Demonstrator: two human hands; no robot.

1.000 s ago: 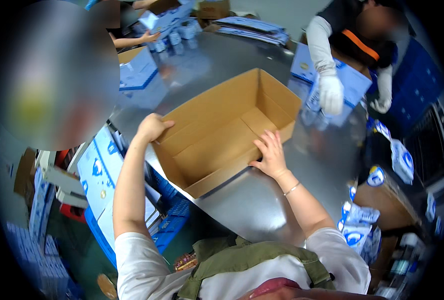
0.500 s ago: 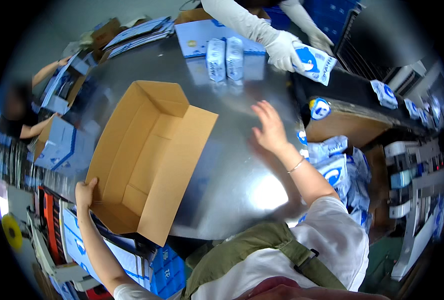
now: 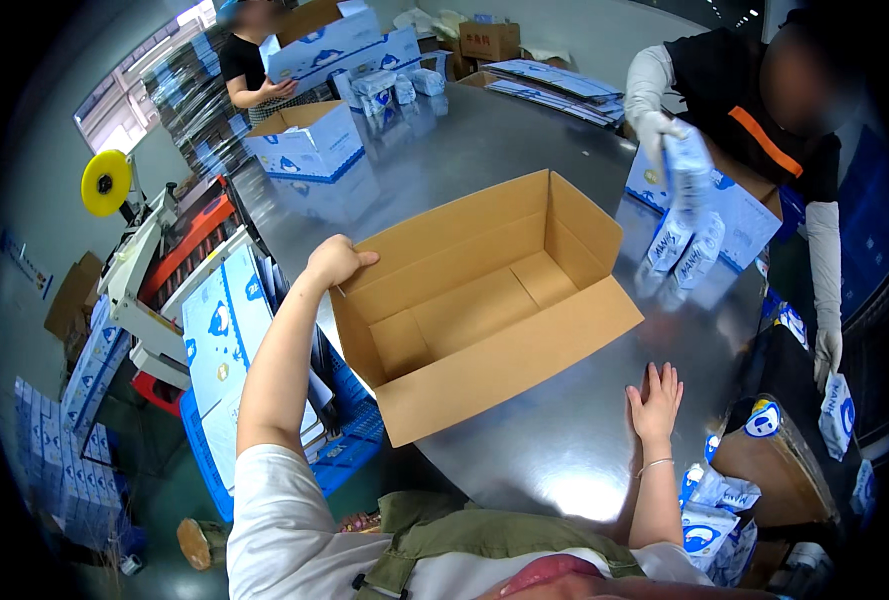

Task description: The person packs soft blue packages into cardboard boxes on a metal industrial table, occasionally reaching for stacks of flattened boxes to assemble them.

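An open, empty brown cardboard box point(image 3: 509, 365) stands tilted toward me on the shiny metal table point(image 3: 584, 395). My left hand point(image 3: 334, 262) grips its left end wall near the top corner, thumb over the edge. To the right of the box, my right hand point(image 3: 654, 402) is held with fingers spread and nothing in it, at or just above the tabletop. Two white-and-blue pouches point(image 3: 686, 252) stand beyond it, beside a printed blue-and-white carton point(image 3: 754, 215). A co-worker's gloved hand point(image 3: 656, 128) holds another pouch point(image 3: 686, 165) above them.
At right, loose pouches point(image 3: 709, 525) lie beside a brown board, and a conveyor point(image 3: 784, 385) carries more. A blue crate point(image 3: 349, 445) with flat cartons is at my left, near a tape machine point(image 3: 149, 290). Another person stands far left behind a carton point(image 3: 309, 150).
My view has swung left, bringing more of that side into sight. My left hand stays on the box; my right hand remains spread. The co-worker has carried a pouch toward the two standing ones.
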